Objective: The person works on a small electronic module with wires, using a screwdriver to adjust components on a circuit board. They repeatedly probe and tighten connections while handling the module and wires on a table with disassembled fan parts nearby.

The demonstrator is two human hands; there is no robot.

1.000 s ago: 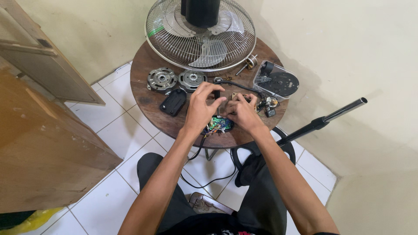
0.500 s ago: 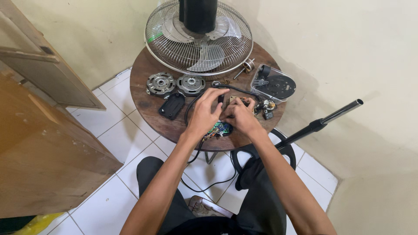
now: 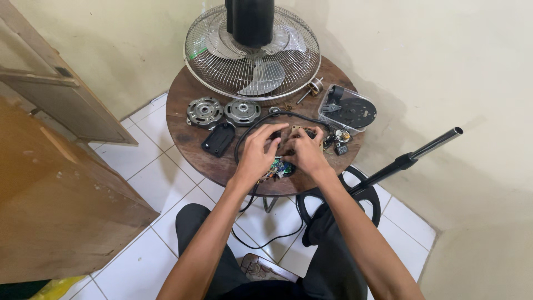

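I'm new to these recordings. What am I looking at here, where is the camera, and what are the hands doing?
There is no machine here: a person works with two bare hands, and the single camera sits on their head, looking down over their arms.

In front of them is a small round wooden table. At its back lies a fan guard with the blades inside and a dark cylinder standing on it. Nearer lie two round metal motor covers, a flat black cover, a clear plastic part with black pieces and a black cable.

The left hand and right hand meet in the middle, fingers closed around a small part with coloured wires beneath. What exactly it is stays hidden by the hands. A black pole leans at the right.
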